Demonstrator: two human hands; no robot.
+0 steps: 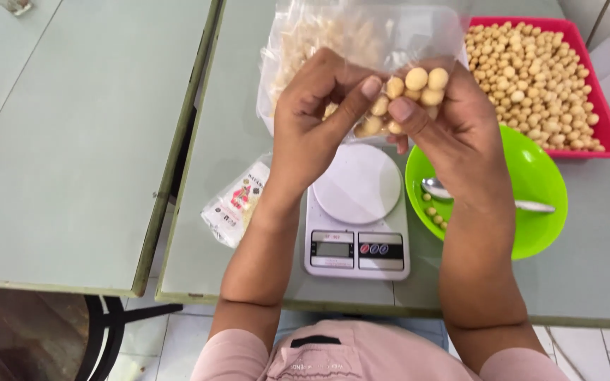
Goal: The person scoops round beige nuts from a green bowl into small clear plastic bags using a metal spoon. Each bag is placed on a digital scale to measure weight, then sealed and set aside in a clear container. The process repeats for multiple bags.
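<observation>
My left hand (315, 116) and my right hand (453, 123) together pinch a small clear plastic bag of round pale nuts (407, 99), held up above a white kitchen scale (358, 212). The thumbs meet at the bag's top edge. The scale's round platform is bare. Just right of the scale sits a bright green bowl (531, 176) with a metal spoon (488, 200) and a few nuts in it. A red tray (605, 130) heaped with the same pale nuts stands at the back right.
A larger clear bag (305, 35) with pale contents lies behind my hands. A small printed packet (238, 204) lies left of the scale. A second grey-green table (72, 141) adjoins on the left, with a narrow gap between.
</observation>
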